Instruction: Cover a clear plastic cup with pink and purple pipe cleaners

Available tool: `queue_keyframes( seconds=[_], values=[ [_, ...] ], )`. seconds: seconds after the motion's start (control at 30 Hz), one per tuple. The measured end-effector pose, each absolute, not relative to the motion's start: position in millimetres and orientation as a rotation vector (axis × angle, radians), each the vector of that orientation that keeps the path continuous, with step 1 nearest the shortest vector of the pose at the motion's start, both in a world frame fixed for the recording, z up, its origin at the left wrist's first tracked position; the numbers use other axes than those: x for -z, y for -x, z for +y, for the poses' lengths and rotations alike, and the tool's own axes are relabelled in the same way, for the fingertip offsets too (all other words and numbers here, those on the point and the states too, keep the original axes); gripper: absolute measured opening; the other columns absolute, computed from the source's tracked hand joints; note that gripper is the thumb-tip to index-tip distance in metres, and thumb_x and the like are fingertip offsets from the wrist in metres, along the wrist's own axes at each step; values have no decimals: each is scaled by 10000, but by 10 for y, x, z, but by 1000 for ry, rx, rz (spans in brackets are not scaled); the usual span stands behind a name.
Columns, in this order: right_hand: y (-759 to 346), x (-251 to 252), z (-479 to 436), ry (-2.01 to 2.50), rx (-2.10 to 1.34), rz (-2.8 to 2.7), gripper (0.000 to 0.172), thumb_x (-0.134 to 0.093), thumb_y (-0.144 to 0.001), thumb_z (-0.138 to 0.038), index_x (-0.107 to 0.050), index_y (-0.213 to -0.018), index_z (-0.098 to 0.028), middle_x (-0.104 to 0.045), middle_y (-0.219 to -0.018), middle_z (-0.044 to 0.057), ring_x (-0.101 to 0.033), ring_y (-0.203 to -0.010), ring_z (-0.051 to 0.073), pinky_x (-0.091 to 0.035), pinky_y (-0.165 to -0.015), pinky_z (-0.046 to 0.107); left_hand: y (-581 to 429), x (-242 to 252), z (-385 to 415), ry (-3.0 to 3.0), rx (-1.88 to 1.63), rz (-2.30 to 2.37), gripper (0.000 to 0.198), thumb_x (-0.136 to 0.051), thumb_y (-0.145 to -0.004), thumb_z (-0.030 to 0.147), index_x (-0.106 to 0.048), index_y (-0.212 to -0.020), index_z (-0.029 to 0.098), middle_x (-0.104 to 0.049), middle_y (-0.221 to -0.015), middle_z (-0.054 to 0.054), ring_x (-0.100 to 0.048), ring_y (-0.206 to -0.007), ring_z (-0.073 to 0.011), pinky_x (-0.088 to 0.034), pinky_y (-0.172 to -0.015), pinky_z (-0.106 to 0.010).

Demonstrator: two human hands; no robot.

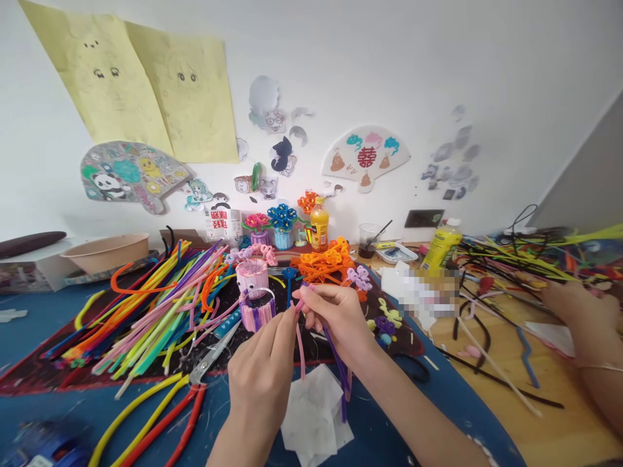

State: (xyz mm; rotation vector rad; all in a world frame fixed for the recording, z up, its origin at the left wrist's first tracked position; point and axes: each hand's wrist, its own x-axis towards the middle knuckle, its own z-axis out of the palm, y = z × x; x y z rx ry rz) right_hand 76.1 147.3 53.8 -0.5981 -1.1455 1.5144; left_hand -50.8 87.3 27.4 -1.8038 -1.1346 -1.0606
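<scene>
My left hand (260,373) and my right hand (341,321) meet at the middle of the table, both with fingers pinched on pink and purple pipe cleaners. A pink pipe cleaner (300,357) hangs down between the hands. Purple pipe cleaners (335,353) trail below my right palm. The exact spot where they are gripped is partly hidden by my fingers. Just behind my left hand stands a pink-and-purple pipe-cleaner ring (256,316), with a pink pipe-cleaner pot (252,277) behind it. White paper pieces (314,415) lie beneath my hands.
Open scissors (214,357) with red and yellow handles lie at left, before a heap of colourful pipe cleaners (150,305). Orange pipe-cleaner flowers (324,263), an orange drink bottle (319,227) and a cup of dark liquid (370,243) stand behind. Another person's hand (579,311) is at right.
</scene>
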Motion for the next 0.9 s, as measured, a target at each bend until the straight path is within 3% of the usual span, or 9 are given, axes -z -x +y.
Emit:
queue_keyframes(
  seconds=[0.47,0.77,0.9],
  values=[
    [-754,-556,1464,622,-1481,-1099,306,-808,-699,-407,-722,-602,-130,-604,-499,0,-497,-414,44,-374,-414,156,549,-223,887,1789,1080,-1148,230,-607,-877,59,-666,-1099,54,-771,-963,-125,-734,-824,-164,-500,-715,-215],
    [-761,-598,1471,647,-1507,-1022,301,-843,-636,-390,-717,-574,-124,-646,-587,24,-491,-429,44,-386,-415,172,548,-231,896,1749,1107,-1212,159,-566,-918,119,-696,-1000,79,-775,-876,-105,-742,-799,-146,-516,-675,-168],
    [-762,-590,1462,650,-1519,-1019,306,-842,-639,-376,-691,-536,-130,-676,-637,45,-514,-437,57,-399,-412,186,560,-219,876,1802,1051,-1253,203,-528,-915,70,-679,-1050,83,-774,-931,-120,-743,-853,-166,-536,-748,-191]
  ],
)
